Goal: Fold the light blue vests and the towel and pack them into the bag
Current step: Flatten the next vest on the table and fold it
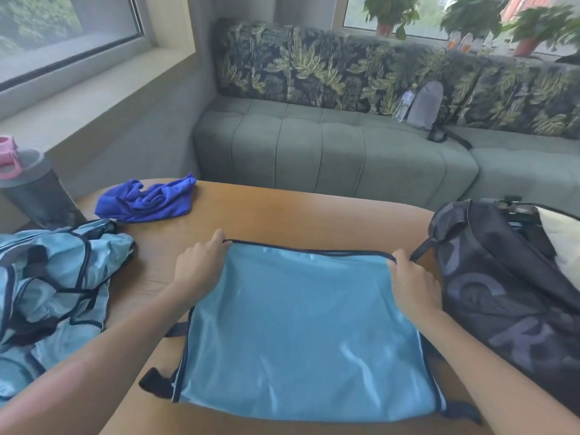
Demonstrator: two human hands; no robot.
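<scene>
A light blue vest [304,334] with dark trim lies flat in the middle of the wooden table [282,215]. My left hand [197,265] pinches its far left corner. My right hand [411,284] pinches its far right corner. A heap of more light blue vests [53,287] lies crumpled at the left. A crumpled dark blue towel [147,200] sits at the table's far left. The dark bag [502,287] stands open at the right, touching the vest's edge.
A dark bottle with a pink lid [28,186] stands at the far left. Beyond the table runs a grey sofa [329,152] with leaf-print cushions, holding a grey pouch [426,105] and a plastic bottle. Potted plants line the windowsill.
</scene>
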